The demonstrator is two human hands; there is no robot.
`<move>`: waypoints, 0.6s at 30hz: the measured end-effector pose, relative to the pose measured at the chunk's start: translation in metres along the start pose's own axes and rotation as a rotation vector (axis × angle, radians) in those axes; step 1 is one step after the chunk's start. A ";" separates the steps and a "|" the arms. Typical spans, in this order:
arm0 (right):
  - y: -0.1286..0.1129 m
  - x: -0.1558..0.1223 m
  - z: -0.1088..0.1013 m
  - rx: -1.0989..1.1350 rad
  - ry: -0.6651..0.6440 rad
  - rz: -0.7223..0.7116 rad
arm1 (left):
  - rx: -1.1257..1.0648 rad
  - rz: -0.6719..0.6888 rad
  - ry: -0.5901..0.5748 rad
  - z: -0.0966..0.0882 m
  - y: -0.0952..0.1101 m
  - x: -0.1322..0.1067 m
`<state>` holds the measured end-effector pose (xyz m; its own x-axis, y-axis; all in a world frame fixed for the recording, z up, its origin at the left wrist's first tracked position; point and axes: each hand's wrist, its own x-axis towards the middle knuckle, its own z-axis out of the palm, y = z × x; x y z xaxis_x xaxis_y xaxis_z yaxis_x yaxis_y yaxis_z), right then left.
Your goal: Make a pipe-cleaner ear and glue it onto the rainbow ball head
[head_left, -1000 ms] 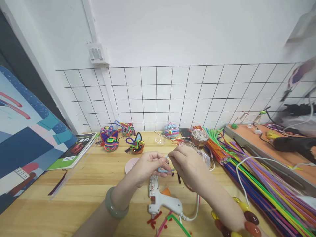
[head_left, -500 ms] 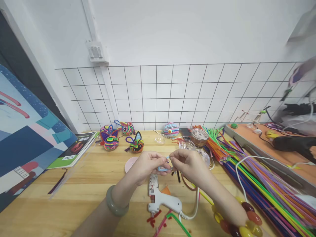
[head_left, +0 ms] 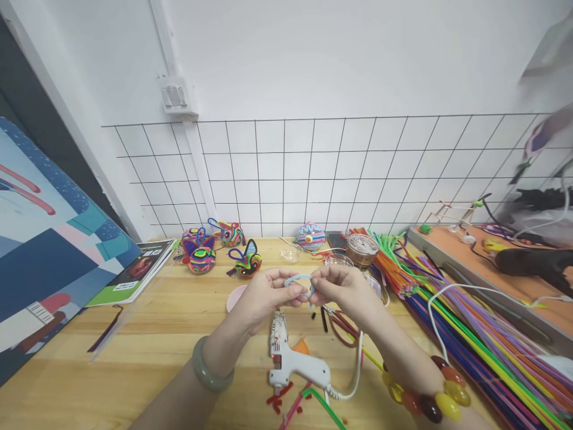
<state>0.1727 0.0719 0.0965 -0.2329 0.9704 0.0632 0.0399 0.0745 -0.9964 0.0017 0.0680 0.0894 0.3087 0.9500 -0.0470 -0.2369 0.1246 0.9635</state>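
Black wire grid (head_left: pixel 284 179) lining white wall (head_left: pixel 335 54); electrical box (head_left: pixel 175 98) sitting above grid's left part; wooden table (head_left: pixel 85 388) stretching below grid.

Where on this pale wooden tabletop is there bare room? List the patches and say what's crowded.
Bare: the tabletop between the thin purple tassel and round grey-green bangle; a smaller gap between the multicoloured, pointy-eared yarn figure and clear round plastic piece. Crowded: the right side, under multicoloured pipe cleaners, and around the white plastic glue gun.

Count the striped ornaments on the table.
5. Left: a purple-eared ornament, another partly hidden behind it, a black-eared one and one farther back. Near the middle: a pink-blue one. More may be hidden.
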 end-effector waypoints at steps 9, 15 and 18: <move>-0.002 0.000 0.005 0.204 0.010 0.077 | -0.050 0.121 0.048 -0.003 -0.003 0.003; 0.000 0.001 0.005 0.270 0.025 0.105 | -0.037 0.080 -0.008 -0.003 -0.003 0.003; 0.002 0.001 0.004 0.306 0.029 0.103 | -0.027 0.044 -0.016 -0.004 -0.004 0.003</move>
<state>0.1681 0.0723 0.0942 -0.2150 0.9757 -0.0421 -0.2333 -0.0931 -0.9679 -0.0001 0.0712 0.0847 0.3118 0.9502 -0.0002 -0.2752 0.0905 0.9571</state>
